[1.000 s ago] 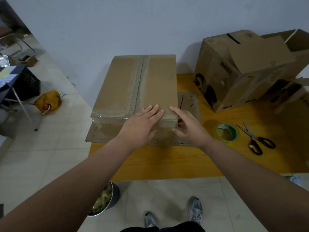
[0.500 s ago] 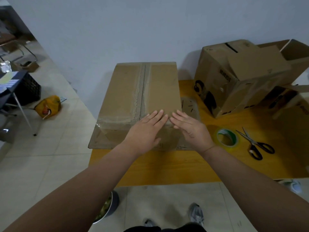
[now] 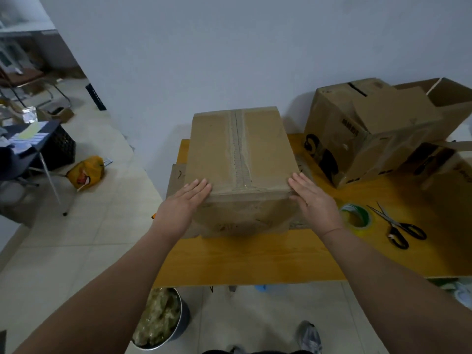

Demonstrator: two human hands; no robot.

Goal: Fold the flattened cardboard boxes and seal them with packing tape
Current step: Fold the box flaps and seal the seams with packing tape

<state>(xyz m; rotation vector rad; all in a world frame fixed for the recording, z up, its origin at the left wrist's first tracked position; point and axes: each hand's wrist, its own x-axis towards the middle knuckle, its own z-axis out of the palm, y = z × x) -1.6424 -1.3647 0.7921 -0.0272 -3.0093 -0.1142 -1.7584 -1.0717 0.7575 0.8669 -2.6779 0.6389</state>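
A taped cardboard box (image 3: 237, 154) stands mid-frame on the yellow wooden desk (image 3: 242, 259), against a pale wall. The left hand (image 3: 184, 203) and right hand (image 3: 314, 200) press its near top corners, fingers (image 3: 201, 185) straight and gripping nothing. A tape roll (image 3: 355, 215) and scissors (image 3: 398, 226) lie to the right. Tiled floor (image 3: 76, 238) spreads to the left.

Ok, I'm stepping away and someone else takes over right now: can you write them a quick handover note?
Left hand: open, fingers flat on the near left top corner of the box.
Right hand: open, fingers straight at the near right corner.
The box stands on the table, on a flat cardboard sheet. Tape roll and scissors lie to its right, other boxes behind them.
Done: box folded, top seam taped.
Left: probably smooth the tape ends. The other boxes look unsealed, one flap loose.
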